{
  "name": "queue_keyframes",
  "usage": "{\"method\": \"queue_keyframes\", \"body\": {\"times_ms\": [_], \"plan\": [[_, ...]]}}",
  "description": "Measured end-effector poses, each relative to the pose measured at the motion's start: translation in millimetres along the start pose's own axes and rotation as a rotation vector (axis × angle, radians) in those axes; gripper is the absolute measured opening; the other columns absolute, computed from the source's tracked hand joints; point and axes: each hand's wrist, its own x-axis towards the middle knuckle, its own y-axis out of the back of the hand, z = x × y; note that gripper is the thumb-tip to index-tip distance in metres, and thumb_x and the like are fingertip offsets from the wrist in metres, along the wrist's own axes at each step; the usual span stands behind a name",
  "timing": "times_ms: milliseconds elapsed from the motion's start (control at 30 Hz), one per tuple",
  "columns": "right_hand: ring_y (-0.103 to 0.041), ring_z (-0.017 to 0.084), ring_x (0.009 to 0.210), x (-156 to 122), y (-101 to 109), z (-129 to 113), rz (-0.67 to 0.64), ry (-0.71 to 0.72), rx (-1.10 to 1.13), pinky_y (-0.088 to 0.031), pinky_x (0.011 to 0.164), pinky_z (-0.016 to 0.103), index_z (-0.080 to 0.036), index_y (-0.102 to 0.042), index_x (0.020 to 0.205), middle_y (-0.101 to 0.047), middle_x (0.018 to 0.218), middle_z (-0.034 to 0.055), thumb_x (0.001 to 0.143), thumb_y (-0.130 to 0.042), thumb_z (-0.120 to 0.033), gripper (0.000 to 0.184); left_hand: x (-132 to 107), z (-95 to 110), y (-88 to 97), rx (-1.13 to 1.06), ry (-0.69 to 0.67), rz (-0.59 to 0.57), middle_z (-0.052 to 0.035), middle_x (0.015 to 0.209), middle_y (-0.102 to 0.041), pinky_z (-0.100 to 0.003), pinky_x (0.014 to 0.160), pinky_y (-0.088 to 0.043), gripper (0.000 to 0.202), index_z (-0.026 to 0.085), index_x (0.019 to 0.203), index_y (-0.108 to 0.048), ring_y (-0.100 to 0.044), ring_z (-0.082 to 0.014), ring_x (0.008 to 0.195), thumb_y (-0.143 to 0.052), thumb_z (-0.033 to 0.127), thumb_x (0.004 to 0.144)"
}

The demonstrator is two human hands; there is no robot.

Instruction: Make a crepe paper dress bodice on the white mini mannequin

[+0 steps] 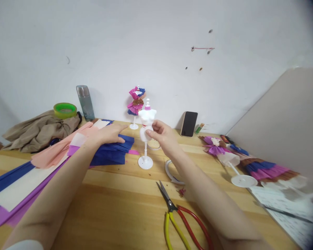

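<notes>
A small white mannequin [146, 119] on a round-footed stand stands upright on the wooden table [114, 208]. My right hand [163, 134] is closed in a pinch on the mannequin's waist. My left hand [110, 133] lies flat, fingers stretched, on a stack of dark blue crepe paper strips [112, 152] just left of the stand. Pink, white and purple paper sheets [54, 152] spread out under and left of my left arm.
Scissors [177, 211] with red and yellow handles lie at the front. A dressed mannequin [136, 102] stands by the wall; another [224, 154] lies at right. Also there: a phone [189, 123], a grey bottle [85, 102], green tape [65, 110] on brown cloth, a white tape ring [169, 172].
</notes>
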Motion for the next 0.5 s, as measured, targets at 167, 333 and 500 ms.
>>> {"method": "queue_keyframes", "body": {"times_ms": [167, 333, 500], "plan": [[-0.065, 0.019, 0.081, -1, 0, -1, -0.01, 0.011, 0.011, -0.051, 0.079, 0.034, -0.022, -0.065, 0.081, -0.072, 0.084, 0.0024, 0.059, -0.084, -0.04, 0.035, -9, 7, 14.4, -0.074, -0.041, -0.043, -0.0102, 0.139, -0.062, -0.035, 0.104, -0.041, 0.074, 0.025, 0.135, -0.06, -0.057, -0.0329, 0.126, -0.078, 0.035, 0.063], [-0.066, 0.019, 0.078, -3, -2, -3, -0.017, 0.009, 0.048, -0.052, 0.076, 0.034, -0.023, -0.065, 0.082, -0.073, 0.083, 0.0024, 0.059, -0.085, -0.043, 0.037, -8, 32, 13.1, -0.503, -0.076, 0.238, -0.0102, 0.122, -0.072, -0.038, 0.101, -0.044, 0.042, 0.021, 0.113, -0.073, -0.064, -0.0296, 0.114, -0.073, 0.035, 0.073], [-0.066, 0.019, 0.075, -6, -5, -1, -0.057, -0.005, 0.06, -0.052, 0.071, 0.034, -0.022, -0.065, 0.087, -0.073, 0.079, 0.0022, 0.061, -0.083, -0.052, 0.043, -7, 71, 6.9, -1.087, -0.21, 0.267, -0.0085, 0.092, -0.076, -0.037, 0.09, -0.05, 0.031, 0.015, 0.092, -0.077, -0.068, -0.0237, 0.093, -0.076, 0.038, 0.072]]}}
